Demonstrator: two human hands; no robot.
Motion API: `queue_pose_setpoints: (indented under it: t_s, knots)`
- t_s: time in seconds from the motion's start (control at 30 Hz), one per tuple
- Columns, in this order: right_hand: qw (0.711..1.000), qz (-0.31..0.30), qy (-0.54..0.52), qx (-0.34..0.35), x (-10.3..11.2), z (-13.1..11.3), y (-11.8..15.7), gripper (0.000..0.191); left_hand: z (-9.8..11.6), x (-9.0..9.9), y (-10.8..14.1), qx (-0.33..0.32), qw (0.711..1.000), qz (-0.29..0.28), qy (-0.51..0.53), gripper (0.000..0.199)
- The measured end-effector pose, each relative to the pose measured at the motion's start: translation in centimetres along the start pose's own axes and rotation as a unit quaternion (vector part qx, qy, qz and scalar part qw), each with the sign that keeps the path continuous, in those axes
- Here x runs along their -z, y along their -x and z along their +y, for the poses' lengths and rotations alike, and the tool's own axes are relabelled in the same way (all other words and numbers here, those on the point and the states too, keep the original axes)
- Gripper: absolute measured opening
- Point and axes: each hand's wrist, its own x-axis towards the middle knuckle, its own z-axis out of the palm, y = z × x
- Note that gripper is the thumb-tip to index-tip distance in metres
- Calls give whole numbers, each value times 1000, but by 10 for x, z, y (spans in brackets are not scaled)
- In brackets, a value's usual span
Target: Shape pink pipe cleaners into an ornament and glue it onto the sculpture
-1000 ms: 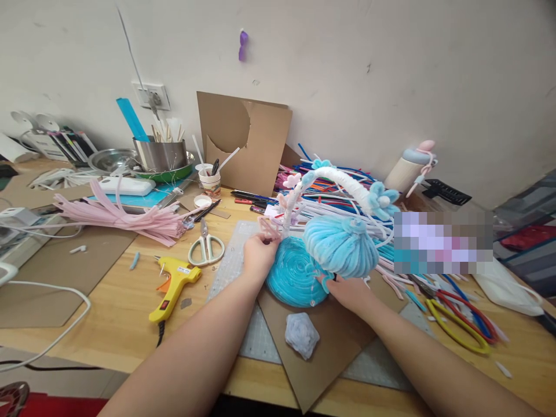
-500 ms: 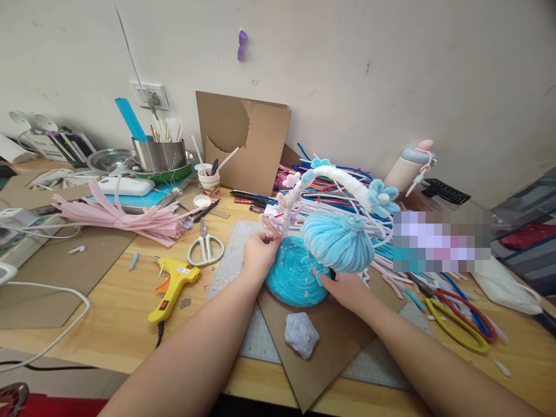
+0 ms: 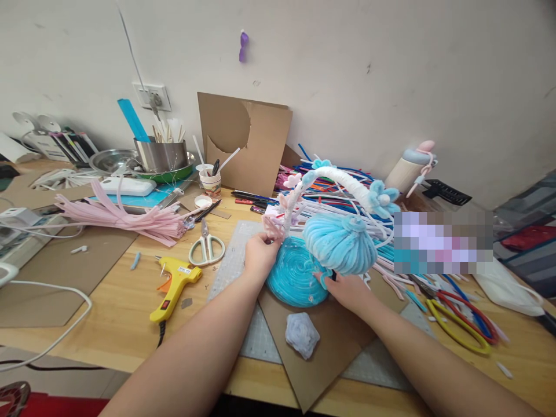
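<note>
A pipe-cleaner lamp stands on brown cardboard (image 3: pixel 299 370). It has a round blue coiled base (image 3: pixel 297 275), a white wrapped arch (image 3: pixel 341 175) and a pleated light-blue shade (image 3: pixel 341 243) hanging from it. A blue flower (image 3: pixel 383 198) and small pink flowers (image 3: pixel 292 180) decorate the arch. My left hand (image 3: pixel 259 255) grips the base's left side, beside the pink flowers at the arch's foot. Under the shade, my right hand (image 3: pixel 347 288) closes on the base's right edge, by a blue curl and a small black part. Fingertips are partly hidden. A pale grey-blue rosette-like piece (image 3: pixel 303 336) lies in front.
Left of my arm lie a yellow glue gun (image 3: pixel 176 286), scissors (image 3: pixel 207 249) and a pink pipe-cleaner bundle (image 3: pixel 121 214). Yellow-and-red-handled tools (image 3: pixel 460 324) are at right. Many loose pipe cleaners (image 3: pixel 347 191) lie behind, near a propped cardboard sheet (image 3: pixel 269 139) and a bottle (image 3: pixel 406 168).
Both hands stay at the base almost unmoved. The whole view has shifted very slightly, and the blue curl by my right hand sits a little differently.
</note>
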Motion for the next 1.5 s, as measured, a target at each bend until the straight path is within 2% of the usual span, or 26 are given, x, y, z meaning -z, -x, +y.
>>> queue_pose_setpoints:
  t_s: [0.13, 0.37, 0.87, 1.07, 1.17, 1.33, 1.5]
  knots:
    - [1000, -6, 23, 14, -1, 4, 0, 35, 1, 1, 1, -6, 1000, -7, -1, 18]
    - [1000, -10, 20, 15, -1, 2, 0, 24, 2, 2, 1, -6, 1000, -3, -17, 17]
    - [999, -14, 26, 15, 0, 2, 1, 36, 0, -1, -1, -3, 1000, 4, -18, 19]
    - [999, -22, 34, 7, -1, 1, 2, 24, 1, -2, 0, -2, 1000, 8, -24, 18]
    - [999, -21, 29, 12, -2, 3, 2, 25, 0, -1, 0, 2, 1000, 5, -25, 21]
    - [999, -32, 11, 24, -1, 5, 3, 40, 0, 1, -1, 6, 1000, 1, -27, 20]
    - [991, -120, -22, 52, 7, 6, 3, 72, 2, 3, -1, 12, 1000, -2, -25, 16]
